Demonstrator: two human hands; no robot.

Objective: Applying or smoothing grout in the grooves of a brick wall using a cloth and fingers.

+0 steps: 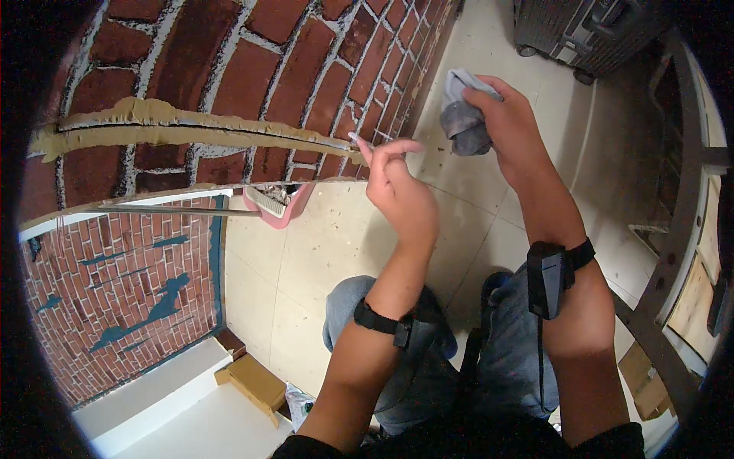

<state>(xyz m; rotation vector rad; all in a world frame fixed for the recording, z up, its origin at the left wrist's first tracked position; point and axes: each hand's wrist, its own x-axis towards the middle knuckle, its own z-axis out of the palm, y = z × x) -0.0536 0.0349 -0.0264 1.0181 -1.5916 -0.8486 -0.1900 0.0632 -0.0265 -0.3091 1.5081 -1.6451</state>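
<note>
My left hand point(403, 200) is at the brick-patterned wall covering point(306, 84), with one finger stretched to the end of a long dark seam point(206, 128). Tan tape-like strips point(176, 138) with ragged edges border that seam above and below. Something whitish shows at the fingertip; whether it is a smear or the nail I cannot make out. The other fingers are partly bent, and I see nothing held in them. Off to the right, clear of the wall, my right hand point(508, 126) grips a bunched grey and white cloth point(465, 122), darkened on its lower part.
A dark wheeled case point(589, 34) stands at the far right. On the pale tiled floor point(306, 252) sits a pink dustpan-like container point(287, 210), near a metal pole point(168, 209). A small tan wooden stool point(256, 382) is at lower left, and a dark metal frame point(673, 245) at right.
</note>
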